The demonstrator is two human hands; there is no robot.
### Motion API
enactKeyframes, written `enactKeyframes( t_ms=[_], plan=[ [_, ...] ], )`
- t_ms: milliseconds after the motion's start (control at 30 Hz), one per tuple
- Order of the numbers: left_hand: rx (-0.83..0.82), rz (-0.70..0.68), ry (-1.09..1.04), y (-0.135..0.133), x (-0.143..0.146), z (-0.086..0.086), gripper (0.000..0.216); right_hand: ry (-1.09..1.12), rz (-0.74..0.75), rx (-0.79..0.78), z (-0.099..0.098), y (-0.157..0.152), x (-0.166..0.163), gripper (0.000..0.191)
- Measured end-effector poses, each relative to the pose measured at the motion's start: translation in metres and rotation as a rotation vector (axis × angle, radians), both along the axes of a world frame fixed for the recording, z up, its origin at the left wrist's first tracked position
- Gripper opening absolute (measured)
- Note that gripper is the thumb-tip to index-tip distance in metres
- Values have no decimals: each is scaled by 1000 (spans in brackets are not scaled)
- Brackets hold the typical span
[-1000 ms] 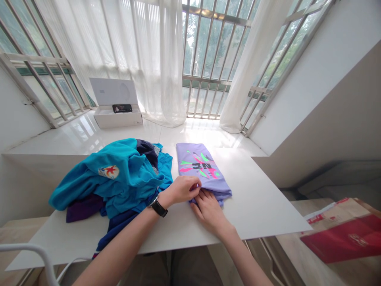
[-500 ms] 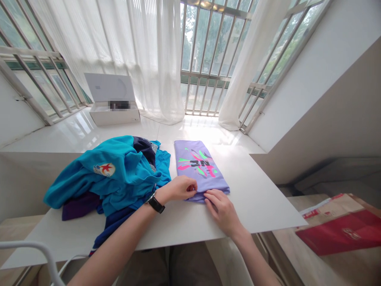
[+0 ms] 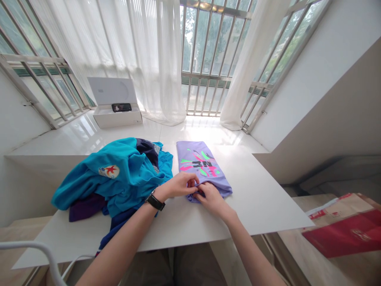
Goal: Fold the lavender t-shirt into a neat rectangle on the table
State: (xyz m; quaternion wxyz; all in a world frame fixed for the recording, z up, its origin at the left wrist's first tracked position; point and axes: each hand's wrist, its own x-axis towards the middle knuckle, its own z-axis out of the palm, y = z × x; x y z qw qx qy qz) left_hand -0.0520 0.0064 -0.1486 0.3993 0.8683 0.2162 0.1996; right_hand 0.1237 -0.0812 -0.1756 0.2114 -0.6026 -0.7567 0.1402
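Note:
A folded lilac T-shirt (image 3: 203, 167) with a pink, green and black print lies on the white table (image 3: 262, 202). My left hand (image 3: 180, 185), with a black watch on its wrist, pinches the shirt's near left corner and lifts the edge a little. My right hand (image 3: 211, 196) is beside it, its fingers tucked under the same near edge and closed on the fabric. Both hands meet at the shirt's front end.
A heap of turquoise, navy and purple clothes (image 3: 114, 178) lies left of the shirt. An open white box (image 3: 114, 104) holding a dark device stands on the window ledge behind. A red and brown carton (image 3: 342, 230) lies low right. A white chair rail (image 3: 35, 254) shows bottom left.
My right hand has moved left from lying flat on the shirt's near edge to gripping it next to my left hand; the near edge is now lifted slightly.

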Motion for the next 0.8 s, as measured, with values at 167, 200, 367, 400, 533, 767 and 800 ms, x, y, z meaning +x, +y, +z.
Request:
enactKeyframes(
  t_ms=[167,200,367,400,533,767,800],
  plan=[
    [73,-5,111,-1,-6,7,20,-1,-81,91,-9,2,-1,9],
    [78,1,120,-2,-6,8,18,-47,-117,82,-10,3,-2,10],
    [62,-13,109,-2,-6,9,17,-240,-239,62,-10,6,-8,13],
    [59,-17,113,-3,-6,9,17,-260,-256,64,-9,6,-9,12],
    [88,-32,164,-4,-4,6,16,-291,-309,84,-4,6,-12,6],
    [112,-73,252,-4,-1,-5,11,-271,-248,230,-2,-17,18,6],
    [112,-78,252,-3,-1,-5,11,-253,-214,262,-3,-22,27,9]
  ],
)
